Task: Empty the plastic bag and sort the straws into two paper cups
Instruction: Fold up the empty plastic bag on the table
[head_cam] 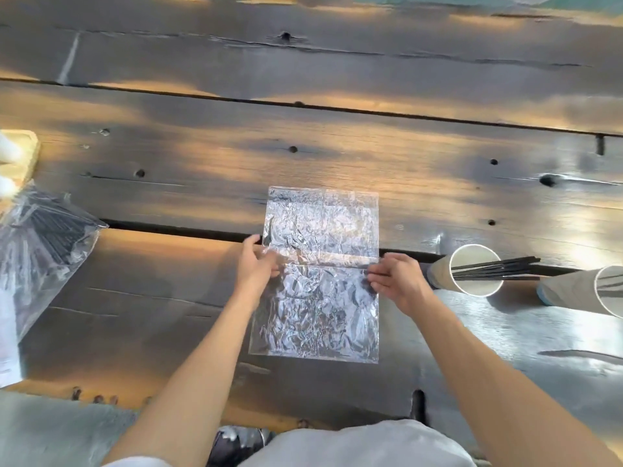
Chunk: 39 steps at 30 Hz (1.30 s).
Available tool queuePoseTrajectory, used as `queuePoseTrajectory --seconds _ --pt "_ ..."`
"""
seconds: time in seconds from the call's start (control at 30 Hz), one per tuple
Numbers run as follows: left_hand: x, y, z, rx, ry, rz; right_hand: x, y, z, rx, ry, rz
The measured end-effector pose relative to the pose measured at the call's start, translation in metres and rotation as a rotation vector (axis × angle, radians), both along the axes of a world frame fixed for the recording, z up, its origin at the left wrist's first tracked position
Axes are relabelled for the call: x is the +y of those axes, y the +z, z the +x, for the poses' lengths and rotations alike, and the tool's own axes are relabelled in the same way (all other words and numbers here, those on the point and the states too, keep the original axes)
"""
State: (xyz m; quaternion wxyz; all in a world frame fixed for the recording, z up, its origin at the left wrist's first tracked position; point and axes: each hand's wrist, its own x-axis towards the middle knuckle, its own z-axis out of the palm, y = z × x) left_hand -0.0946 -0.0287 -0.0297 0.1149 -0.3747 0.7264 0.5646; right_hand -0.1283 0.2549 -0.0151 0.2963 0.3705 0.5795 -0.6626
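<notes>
Hands, left hand [258, 267] and right hand [396, 281], pinch opposite edges of flat, empty plastic bag [320, 298].

head view, steeply downward, near table [337, 156]

No lettering, label, brand mark, number or sign is showing legibly anywhere in the view. The crinkled clear plastic bag [322, 274] lying flat on the wooden surface [337, 146] is carrying no print that can be read, only glare and creases. The two paper cups, the nearer one [472, 276] and the one at the right edge [606, 291], are showing plain walls and rims with no logo visible. A white sheet at the far left edge [8, 348] may be bearing faint marks, but they are appearing too small and blurred to make out.
</notes>
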Motion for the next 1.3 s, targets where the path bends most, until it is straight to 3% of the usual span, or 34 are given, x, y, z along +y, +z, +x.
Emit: queuePoseTrajectory --seconds 0.13,0.27,0.43,0.63,1.0,1.3 --pt "-0.019 -0.005 -0.033 -0.076 0.075 0.062 -0.002 -0.012 -0.03 -0.156 -0.058 -0.051" --pt "-0.03 -0.013 -0.045 -0.162 0.094 0.098 -0.004 -0.017 -0.041 -0.237 0.111 0.034" --pt "-0.036 -0.016 -0.045 -0.166 -0.018 0.014 -0.003 -0.018 -0.04 -0.272 0.26 0.072" --pt "-0.043 -0.011 -0.034 -0.106 -0.034 0.072 0.001 -0.017 -0.032 -0.207 0.278 0.015" --pt "-0.05 -0.007 0.009 0.01 0.142 0.269 0.009 -0.014 -0.002 -0.011 0.195 0.009" --pt "-0.042 -0.007 0.06 0.081 0.054 0.256 0.017 0.002 0.028 0.008 0.205 -0.074"
